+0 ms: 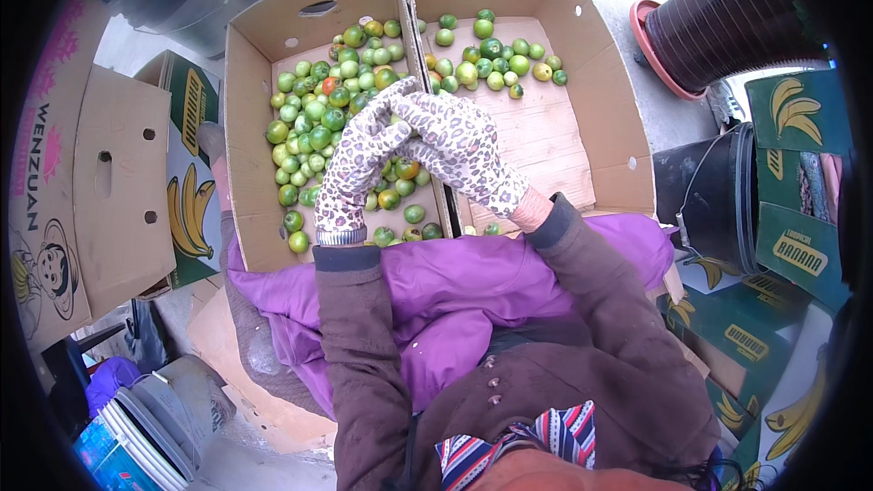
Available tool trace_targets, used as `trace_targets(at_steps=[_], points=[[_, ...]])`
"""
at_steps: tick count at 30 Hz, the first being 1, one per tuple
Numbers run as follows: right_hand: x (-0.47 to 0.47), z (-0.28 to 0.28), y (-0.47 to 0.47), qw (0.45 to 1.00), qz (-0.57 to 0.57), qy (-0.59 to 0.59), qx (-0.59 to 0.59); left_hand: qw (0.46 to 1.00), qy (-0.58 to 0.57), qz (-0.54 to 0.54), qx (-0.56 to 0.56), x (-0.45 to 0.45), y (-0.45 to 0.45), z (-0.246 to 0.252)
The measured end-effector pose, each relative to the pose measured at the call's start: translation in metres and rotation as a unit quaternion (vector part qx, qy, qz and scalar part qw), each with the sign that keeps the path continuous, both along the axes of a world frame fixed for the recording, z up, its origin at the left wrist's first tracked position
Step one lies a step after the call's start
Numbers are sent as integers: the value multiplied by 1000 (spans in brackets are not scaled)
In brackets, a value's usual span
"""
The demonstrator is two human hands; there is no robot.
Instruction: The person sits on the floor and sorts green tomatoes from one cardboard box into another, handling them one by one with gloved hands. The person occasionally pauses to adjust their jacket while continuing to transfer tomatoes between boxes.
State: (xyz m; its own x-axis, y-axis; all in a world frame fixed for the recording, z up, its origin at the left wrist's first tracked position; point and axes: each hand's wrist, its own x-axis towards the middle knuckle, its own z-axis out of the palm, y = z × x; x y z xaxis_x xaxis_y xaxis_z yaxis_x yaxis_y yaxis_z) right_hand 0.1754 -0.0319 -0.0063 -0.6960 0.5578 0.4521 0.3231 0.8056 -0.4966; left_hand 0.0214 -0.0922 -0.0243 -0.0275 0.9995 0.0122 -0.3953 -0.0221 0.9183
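Both of my hands wear pale leopard-print gloves and meet over the divide between two cardboard boxes. My left hand [358, 157] and my right hand [457, 143] curl around a small green tomato [397, 120], mostly hidden by the fingers. Beneath and around the left hand, the left cardboard box [256, 157] holds many loose tomatoes [319, 138], mostly green, a few turning orange or red. In the right cardboard box [614, 123], fewer green tomatoes [491, 49] gather towards the far side, with a couple by the near edge.
Purple cloth [470, 273] covers my lap against the boxes' near edge. Printed banana cartons [791, 249] stack at the right, beside a black bucket [709, 191]. Dark stacked pots [730, 20] lean at upper right. More cartons [123, 177] and lidded buckets [170, 416] stand at left.
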Motion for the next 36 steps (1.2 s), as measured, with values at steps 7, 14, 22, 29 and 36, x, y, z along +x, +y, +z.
trace_targets(at_steps=[7, 14, 22, 29, 36], points=[[10, -19, 20, 994, -27, 106, -6, 988, 19, 122, -95, -18, 4, -9], [57, -111, 100, 954, -270, -75, -106, 663, 684, 296, 73, -65, -33, -83], [100, -197, 142, 940, -297, -165, -41, 944, 132, 275, -124, -44, -12, -66], [103, -191, 141, 907, -316, -254, -109, 938, 214, 266, -65, -50, -21, -69], [41, -105, 131, 961, -259, 5, -92, 969, -93, 197, -112, -32, -3, -35]])
